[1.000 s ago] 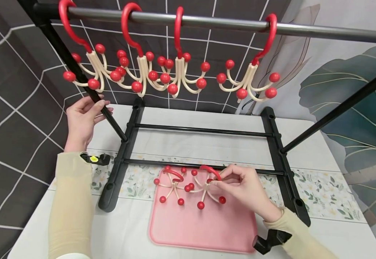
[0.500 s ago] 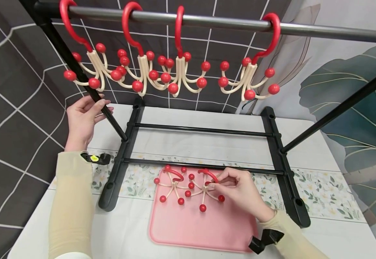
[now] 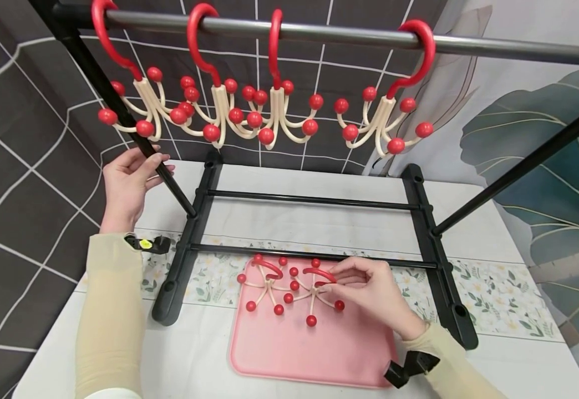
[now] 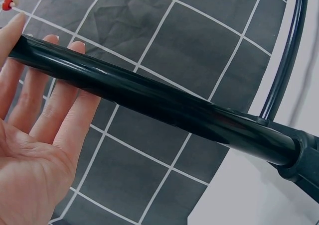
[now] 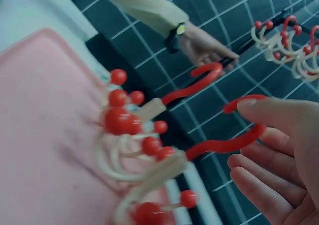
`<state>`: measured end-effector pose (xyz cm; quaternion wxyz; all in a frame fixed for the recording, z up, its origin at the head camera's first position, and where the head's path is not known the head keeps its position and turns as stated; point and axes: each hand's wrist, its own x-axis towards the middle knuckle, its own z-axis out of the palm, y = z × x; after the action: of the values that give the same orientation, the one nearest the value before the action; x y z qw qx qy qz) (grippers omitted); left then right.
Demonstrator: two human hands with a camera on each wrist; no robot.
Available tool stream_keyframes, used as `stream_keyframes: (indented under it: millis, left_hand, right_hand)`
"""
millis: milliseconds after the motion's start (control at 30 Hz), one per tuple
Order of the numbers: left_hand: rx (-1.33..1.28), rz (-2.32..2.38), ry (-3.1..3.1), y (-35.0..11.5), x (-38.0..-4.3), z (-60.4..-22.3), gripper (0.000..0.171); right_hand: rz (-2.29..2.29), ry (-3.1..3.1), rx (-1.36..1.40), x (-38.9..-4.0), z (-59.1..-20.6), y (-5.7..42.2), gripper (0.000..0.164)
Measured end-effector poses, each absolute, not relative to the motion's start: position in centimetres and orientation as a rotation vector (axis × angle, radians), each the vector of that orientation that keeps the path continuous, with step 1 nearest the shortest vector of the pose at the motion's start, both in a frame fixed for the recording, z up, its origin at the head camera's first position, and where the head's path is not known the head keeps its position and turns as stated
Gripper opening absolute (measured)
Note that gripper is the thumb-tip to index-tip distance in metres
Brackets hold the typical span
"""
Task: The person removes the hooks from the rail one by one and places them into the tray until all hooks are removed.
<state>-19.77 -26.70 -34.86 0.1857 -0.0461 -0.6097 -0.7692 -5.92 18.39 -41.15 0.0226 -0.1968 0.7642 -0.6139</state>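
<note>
My left hand holds the black slanted post of a hanging rack, thumb in front and fingers behind. In the left wrist view, the post crosses the fingers. On the pink tray, my right hand pinches the red hook of a cream hook hanger with red ball tips. The right wrist view shows my thumb against the tip of that red hook. A matching hanger stands to its left on the tray. Several similar hangers, one the rightmost hanger, hang from the grey bar.
The rack's black base rails and feet rest on the white table. Its right post slants upward. Behind are a dark grid backdrop and a leaf-patterned curtain.
My right hand has shifted slightly left, and the hanger it holds has turned a little on the tray. The rightmost hanging hanger has swivelled on the bar. My left hand stays put.
</note>
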Motion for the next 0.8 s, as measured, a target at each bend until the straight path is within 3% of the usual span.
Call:
stream_keyframes:
  millis: [167,300,467,633,800]
  left_hand:
    - [-0.126,-2.161,-1.716,-26.7,-19.7,-34.9,0.029]
    - [-0.128,-2.160,-1.717,-26.7,-19.7,-35.0,0.029]
    - [-0.110,-2.148,-1.733,-26.7,-19.6,-35.0,0.026]
    - [-0.099,-2.133,-1.749,-26.7,-19.6,-34.9,0.026]
    - [-0.120,-2.139,-1.736,-26.7,-19.7,-34.9,0.025]
  right_hand:
    - [-1.892,2.512,-0.620,-6.6,-37.4,19.5,0.037]
    - [-1.978,2.683,-0.796,-7.5,-33.2,20.6,0.042]
    - [-2.324,2.628,-1.005,-8.1,-28.1,21.2,0.039]
    - [-2.709,2.475,-0.963,-8.7,-24.1,21.5,0.038]
    - [-2.753,2.624,-0.833,-9.8,-21.7,22.1,0.036]
